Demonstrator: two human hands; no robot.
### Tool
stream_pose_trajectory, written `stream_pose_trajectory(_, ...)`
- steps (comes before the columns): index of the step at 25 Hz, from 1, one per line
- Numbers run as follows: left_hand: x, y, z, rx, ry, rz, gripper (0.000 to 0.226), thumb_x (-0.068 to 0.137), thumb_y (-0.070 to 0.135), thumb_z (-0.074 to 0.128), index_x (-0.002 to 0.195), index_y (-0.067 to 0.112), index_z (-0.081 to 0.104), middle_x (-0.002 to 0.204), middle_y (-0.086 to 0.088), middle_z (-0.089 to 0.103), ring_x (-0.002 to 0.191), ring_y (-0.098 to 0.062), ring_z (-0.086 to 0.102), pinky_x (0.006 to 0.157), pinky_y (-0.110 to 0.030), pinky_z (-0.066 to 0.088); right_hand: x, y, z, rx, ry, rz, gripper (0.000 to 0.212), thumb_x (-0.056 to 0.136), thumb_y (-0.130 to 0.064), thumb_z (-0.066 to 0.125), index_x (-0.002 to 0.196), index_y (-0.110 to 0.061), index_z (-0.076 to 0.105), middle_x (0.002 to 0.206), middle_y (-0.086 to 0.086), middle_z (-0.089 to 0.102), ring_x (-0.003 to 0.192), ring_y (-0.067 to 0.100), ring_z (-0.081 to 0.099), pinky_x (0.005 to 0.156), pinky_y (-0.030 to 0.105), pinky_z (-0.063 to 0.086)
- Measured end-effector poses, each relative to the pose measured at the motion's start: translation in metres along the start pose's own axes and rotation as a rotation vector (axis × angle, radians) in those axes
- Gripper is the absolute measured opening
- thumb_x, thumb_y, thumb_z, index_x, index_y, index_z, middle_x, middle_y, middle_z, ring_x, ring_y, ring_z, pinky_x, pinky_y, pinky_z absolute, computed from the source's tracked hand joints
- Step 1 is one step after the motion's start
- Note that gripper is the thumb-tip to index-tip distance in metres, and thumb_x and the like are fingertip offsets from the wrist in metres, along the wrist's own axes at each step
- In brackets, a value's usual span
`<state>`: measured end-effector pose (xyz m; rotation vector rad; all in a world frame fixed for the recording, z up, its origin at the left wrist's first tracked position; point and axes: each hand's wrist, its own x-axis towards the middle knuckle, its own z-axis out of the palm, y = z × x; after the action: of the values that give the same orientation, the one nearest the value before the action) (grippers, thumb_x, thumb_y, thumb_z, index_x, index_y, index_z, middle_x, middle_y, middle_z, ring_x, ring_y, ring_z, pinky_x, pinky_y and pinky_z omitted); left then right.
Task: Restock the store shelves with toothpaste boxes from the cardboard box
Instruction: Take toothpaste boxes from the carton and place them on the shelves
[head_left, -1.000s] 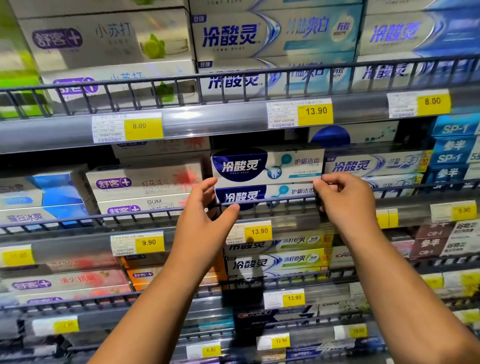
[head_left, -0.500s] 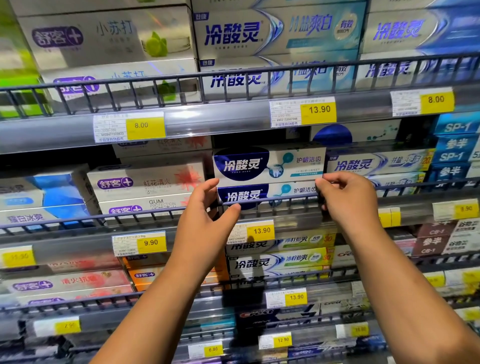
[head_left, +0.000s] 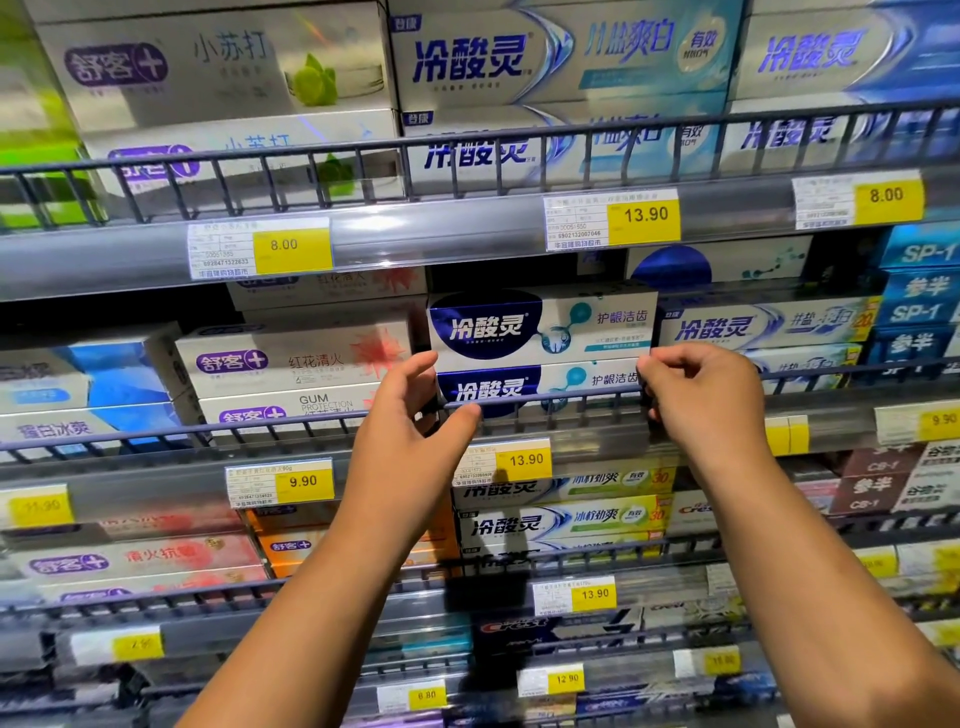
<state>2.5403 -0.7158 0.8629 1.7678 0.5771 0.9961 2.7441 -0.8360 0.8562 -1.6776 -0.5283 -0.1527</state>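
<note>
Left grip (head_left: 410, 415): fingers spread, tips touching the left end of the stacked toothpaste boxes (head_left: 540, 325) on the middle shelf, behind the wire rail (head_left: 550, 398). Boxes probably light, thin card, easily dented; best held by the short ends. Right grip (head_left: 711, 400): fingers curled, apparently pinching the right end.

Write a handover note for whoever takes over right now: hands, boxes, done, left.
Boxes: top box sits on bottom box on the middle shelf, behind the wire rail, above a 13.90 tag.
Left hand: open, fingers at the boxes' left end, thumb at the rail.
Right hand: fingers curled at the boxes' right end; grip unclear.
Done: both boxes are on the shelf.
Left: let go, fetch more. The cardboard box is out of view.
</note>
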Motion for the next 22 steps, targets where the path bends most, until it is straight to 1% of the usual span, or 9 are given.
stream_pose_trajectory(2,0.001,-0.001,-0.001,-0.02,0.008,-0.009,0.045,0.086,0.017,0.068,0.122,0.036,0.049,0.115,0.016,0.064,0.11,0.004,0.058,0.102,-0.034,0.046,-0.001,0.002,0.0,-0.002,0.002,-0.014,0.007,0.086,-0.022,0.068,0.091,-0.02,0.071,0.078,-0.002,0.068,0.075,0.023,0.067,0.076,0.045,0.058)
stream_pose_trajectory(4,0.001,-0.002,-0.001,-0.043,0.015,-0.017,0.044,0.085,0.017,0.068,0.121,0.035,0.05,0.118,0.011,0.065,0.112,-0.001,0.058,0.103,-0.038,0.046,-0.001,0.002,0.0,0.001,0.002,-0.017,0.008,0.086,-0.021,0.068,0.092,-0.019,0.072,0.079,0.0,0.068,0.075,0.023,0.067,0.075,0.047,0.058)
stream_pose_trajectory(9,0.003,-0.004,-0.003,-0.088,0.02,-0.033,0.045,0.08,0.024,0.071,0.12,0.035,0.054,0.121,0.007,0.065,0.114,-0.006,0.059,0.103,-0.041,0.045,-0.002,0.002,0.002,0.008,-0.003,-0.021,0.008,0.086,-0.02,0.068,0.093,-0.019,0.072,0.08,-0.002,0.068,0.077,0.021,0.067,0.076,0.047,0.058)
stream_pose_trajectory(12,0.003,-0.005,-0.003,-0.09,0.03,-0.039,0.048,0.076,0.03,0.072,0.12,0.036,0.055,0.122,0.007,0.064,0.115,-0.007,0.059,0.103,-0.041,0.045,-0.003,0.003,0.003,0.006,-0.022,-0.024,0.01,0.086,-0.02,0.068,0.095,-0.019,0.071,0.082,-0.001,0.068,0.08,0.02,0.067,0.078,0.046,0.058)
stream_pose_trajectory(14,0.002,-0.005,-0.002,-0.082,0.029,-0.035,0.048,0.075,0.032,0.071,0.119,0.038,0.054,0.123,0.007,0.064,0.115,-0.006,0.059,0.103,-0.041,0.046,-0.003,0.003,0.002,0.01,-0.032,-0.02,0.011,0.086,-0.019,0.068,0.097,-0.019,0.071,0.083,0.003,0.069,0.081,0.023,0.067,0.078,0.047,0.058)
stream_pose_trajectory(17,0.0,-0.004,-0.001,-0.04,0.018,0.005,0.045,0.085,0.019,0.069,0.123,0.035,0.05,0.12,0.012,0.064,0.11,0.0,0.059,0.102,-0.038,0.047,-0.006,0.0,0.0,0.025,-0.067,0.003,0.013,0.087,-0.018,0.067,0.099,-0.022,0.068,0.086,0.013,0.07,0.082,0.032,0.068,0.075,0.05,0.058)
stream_pose_trajectory(18,-0.002,-0.004,-0.001,-0.011,0.019,0.021,0.046,0.086,0.018,0.068,0.125,0.034,0.048,0.119,0.014,0.063,0.109,0.003,0.059,0.101,-0.037,0.048,-0.007,-0.001,-0.001,0.029,-0.075,0.008,0.014,0.087,-0.018,0.067,0.099,-0.023,0.067,0.088,0.016,0.07,0.082,0.033,0.068,0.074,0.05,0.058)
stream_pose_trajectory(20,-0.004,-0.004,-0.002,0.047,0.024,0.056,0.049,0.085,0.021,0.068,0.127,0.034,0.047,0.12,0.015,0.061,0.108,0.002,0.059,0.099,-0.035,0.049,-0.011,-0.002,-0.003,0.028,-0.079,0.006,0.016,0.087,-0.019,0.067,0.102,-0.023,0.067,0.086,0.016,0.069,0.078,0.033,0.066,0.075,0.048,0.058)
stream_pose_trajectory(22,-0.005,-0.005,-0.004,0.078,0.028,0.084,0.05,0.083,0.025,0.069,0.126,0.037,0.047,0.125,0.012,0.058,0.114,-0.003,0.056,0.1,-0.038,0.048,-0.016,-0.003,-0.005,0.024,-0.077,0.002,0.021,0.087,-0.02,0.067,0.108,-0.021,0.067,0.073,0.007,0.062,0.068,0.022,0.06,0.072,0.038,0.057)
